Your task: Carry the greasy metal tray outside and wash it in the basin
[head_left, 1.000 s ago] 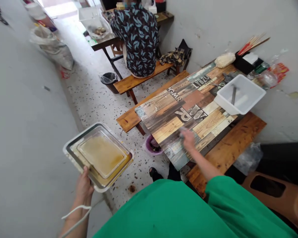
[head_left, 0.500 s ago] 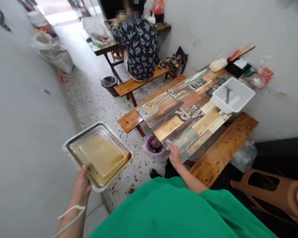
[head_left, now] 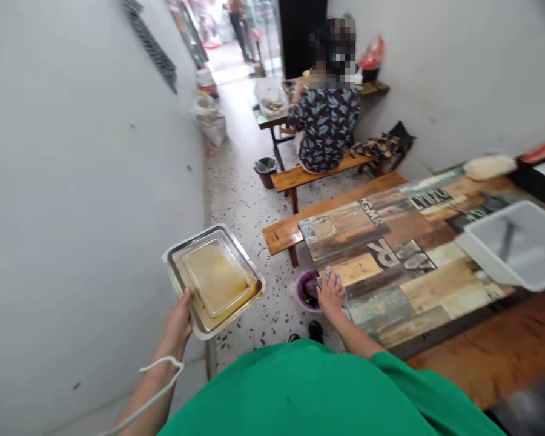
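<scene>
My left hand (head_left: 178, 324) gripped the near corner of the tray (head_left: 213, 278), fingers clamped on its rim, thumb on top. The tray was held out level over the floor (head_left: 245, 194), well off the table (head_left: 404, 266), close to the wall (head_left: 82, 181). A smaller clear tray (head_left: 215, 275) sat inside it, with yellowish oily residue in both. A white cord (head_left: 158, 375) looped round my left wrist.

My right hand (head_left: 330, 295) pressed down on a grey rag (head_left: 327, 277) at the table's near corner, fingers curled together over the cloth. The rag sat right at the edge, just above a purple bin (head_left: 305, 290) on the floor below.

Further along the table stood a white tub (head_left: 518, 248) with a utensil in it. Wooden benches (head_left: 290, 233) ran on both sides. Another person (head_left: 324, 124) in a patterned top sat on a far bench, back to me. A small black bin (head_left: 266, 171) stood near that bench.
</scene>
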Tool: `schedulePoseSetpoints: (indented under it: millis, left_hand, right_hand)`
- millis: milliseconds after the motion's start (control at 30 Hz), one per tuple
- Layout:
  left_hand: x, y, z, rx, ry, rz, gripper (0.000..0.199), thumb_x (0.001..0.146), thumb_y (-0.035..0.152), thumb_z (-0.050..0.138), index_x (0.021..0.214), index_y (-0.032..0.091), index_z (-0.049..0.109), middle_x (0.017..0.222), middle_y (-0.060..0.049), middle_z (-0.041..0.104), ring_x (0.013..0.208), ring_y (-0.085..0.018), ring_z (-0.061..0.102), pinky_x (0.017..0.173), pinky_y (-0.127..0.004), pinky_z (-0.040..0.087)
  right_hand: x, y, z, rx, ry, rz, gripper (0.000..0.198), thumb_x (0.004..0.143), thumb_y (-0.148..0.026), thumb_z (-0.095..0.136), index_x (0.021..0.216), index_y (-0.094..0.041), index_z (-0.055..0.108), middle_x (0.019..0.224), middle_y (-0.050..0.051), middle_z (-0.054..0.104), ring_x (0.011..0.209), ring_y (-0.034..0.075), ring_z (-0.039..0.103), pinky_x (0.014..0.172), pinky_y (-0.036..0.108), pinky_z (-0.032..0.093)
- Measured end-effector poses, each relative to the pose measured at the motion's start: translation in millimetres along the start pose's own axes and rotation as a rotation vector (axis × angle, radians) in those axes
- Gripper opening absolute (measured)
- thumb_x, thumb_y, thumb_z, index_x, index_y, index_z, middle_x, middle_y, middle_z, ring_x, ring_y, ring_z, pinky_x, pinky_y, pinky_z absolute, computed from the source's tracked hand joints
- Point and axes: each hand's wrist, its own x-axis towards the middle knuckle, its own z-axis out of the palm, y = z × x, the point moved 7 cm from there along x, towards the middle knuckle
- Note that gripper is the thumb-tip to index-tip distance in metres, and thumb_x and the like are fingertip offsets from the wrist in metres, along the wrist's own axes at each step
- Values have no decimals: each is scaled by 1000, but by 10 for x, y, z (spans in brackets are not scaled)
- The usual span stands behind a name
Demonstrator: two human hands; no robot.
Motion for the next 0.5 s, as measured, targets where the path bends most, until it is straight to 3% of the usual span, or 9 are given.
schedulePoseSetpoints:
  millis: [133,267,400,467,500]
  left_hand:
    - [1,192,-104,-97,43,19,24,94,19,48,110,10,64,79,-8,74,74,-18,72,78,-30,58]
    - [214,352,-136,-176,39,-8,22,94,17,49,106,8,64,73,-8,73,66,-18,71,70,-29,59]
    - [765,599,-77,-254,14,13,19,91,19,55,105,9,64,73,-8,73,61,-18,70,66,-29,58]
    - [1160,783,-10,-272,-22,24,18,90,21,57,102,9,64,74,-8,73,60,-18,70,65,-29,58]
    - [1374,899,29,-274,-40,26,17,89,21,58,100,10,64,75,-8,73,59,-18,69,64,-29,58]
  right_hand:
    - [774,-248,-32,-36,-11,-135,58,88,-28,47,145,-20,42,156,17,28,138,38,26,106,60,24]
    - [1553,-532,-48,-104,15,-118,59,88,-37,48,143,-16,44,154,22,28,139,41,23,104,61,24]
    - [2500,-760,-151,-170,85,24,85,84,-60,39,143,2,37,144,43,26,130,56,29,86,77,26]
    - [2905,-914,-224,-192,79,-7,84,80,-65,39,135,-2,50,136,43,36,123,58,37,79,80,27]
    - [3049,-1014,-260,-198,60,-65,74,78,-63,43,126,-10,60,132,37,45,121,56,43,80,78,30]
